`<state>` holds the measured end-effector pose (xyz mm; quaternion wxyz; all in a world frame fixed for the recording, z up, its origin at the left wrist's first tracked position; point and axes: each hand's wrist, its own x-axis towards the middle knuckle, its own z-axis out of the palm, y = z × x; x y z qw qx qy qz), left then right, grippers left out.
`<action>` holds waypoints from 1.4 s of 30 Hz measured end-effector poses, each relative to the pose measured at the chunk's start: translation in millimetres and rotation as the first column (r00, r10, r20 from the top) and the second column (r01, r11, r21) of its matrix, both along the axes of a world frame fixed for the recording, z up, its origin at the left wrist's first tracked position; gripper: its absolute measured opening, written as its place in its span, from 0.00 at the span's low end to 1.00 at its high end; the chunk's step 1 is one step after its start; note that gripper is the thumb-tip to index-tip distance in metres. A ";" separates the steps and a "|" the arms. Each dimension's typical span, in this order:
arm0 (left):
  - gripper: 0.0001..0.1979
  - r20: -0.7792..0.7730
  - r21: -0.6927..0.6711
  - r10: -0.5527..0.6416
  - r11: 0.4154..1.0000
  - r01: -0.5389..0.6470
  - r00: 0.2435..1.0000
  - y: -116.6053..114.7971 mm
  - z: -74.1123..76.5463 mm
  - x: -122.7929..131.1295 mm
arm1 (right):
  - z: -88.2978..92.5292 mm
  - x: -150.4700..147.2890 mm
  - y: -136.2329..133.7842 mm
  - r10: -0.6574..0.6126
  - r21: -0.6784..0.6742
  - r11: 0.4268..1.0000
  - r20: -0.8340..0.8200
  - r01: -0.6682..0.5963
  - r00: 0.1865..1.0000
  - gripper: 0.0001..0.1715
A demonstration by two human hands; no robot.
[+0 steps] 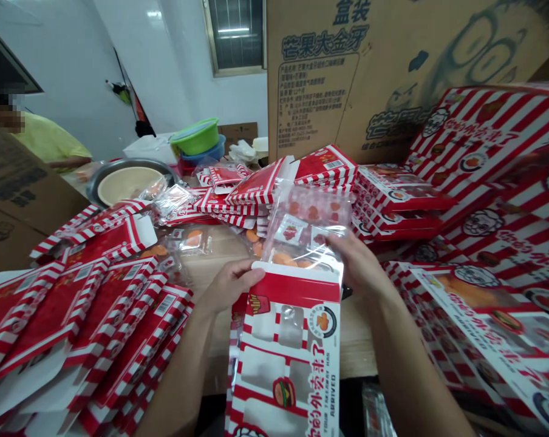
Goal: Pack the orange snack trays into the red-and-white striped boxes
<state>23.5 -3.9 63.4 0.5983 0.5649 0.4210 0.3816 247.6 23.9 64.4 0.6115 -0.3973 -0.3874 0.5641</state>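
Note:
My left hand point(231, 284) grips the top left edge of a red and white striped carton point(288, 370) with cut-out windows, its thumb on the front. A clear plastic tray point(297, 233) with small packets and orange pieces stands at the carton's top opening, its lower end at the carton's mouth. My right hand point(356, 258) is closed on the tray's right side; some of its fingers are hidden behind the plastic. The carton points up and away from me, over the table edge.
Flattened cartons point(96, 303) overlap at the left. Filled cartons point(488, 303) are stacked at the right. Small clear packets point(192, 240) lie on the wooden table. A metal basin point(95, 185), green tub point(197, 136) and large cardboard box point(315, 115) stand behind; a person in yellow point(51, 139) is at far left.

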 end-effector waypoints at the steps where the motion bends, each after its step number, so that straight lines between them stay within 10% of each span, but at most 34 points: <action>1: 0.11 -0.014 0.011 -0.011 1.000 0.011 1.000 -0.5 0.5 2.1 | 2.3 -0.8 3.7 -0.105 0.072 0.992 -0.012 0.106 0.994 0.25; 7: 0.07 0.060 0.227 0.369 0.900 -0.372 0.928 -13.6 -19.4 23.4 | 19.4 6.3 21.5 -0.171 0.243 0.956 -0.007 0.167 0.985 0.33; 19: 0.14 0.079 0.236 0.328 0.911 -0.338 0.941 -4.9 -23.4 11.6 | -17.0 17.9 4.3 0.205 0.031 0.978 0.100 -0.209 0.974 0.24; 26: 0.15 0.041 0.162 0.266 0.949 -0.270 0.963 -7.6 -22.8 17.3 | -14.3 14.8 16.6 -0.103 0.211 0.974 0.099 0.081 0.990 0.17; 34: 0.11 0.134 0.224 0.374 0.891 -0.395 0.918 -5.6 -27.4 14.0 | -21.4 16.0 -15.1 0.449 -0.006 0.878 0.359 -0.479 0.818 0.19; 42: 0.11 0.188 0.009 0.277 0.959 -0.284 0.942 -8.8 -7.8 21.4 | -25.8 4.1 -42.4 0.533 -0.122 0.846 0.186 -0.518 0.826 0.12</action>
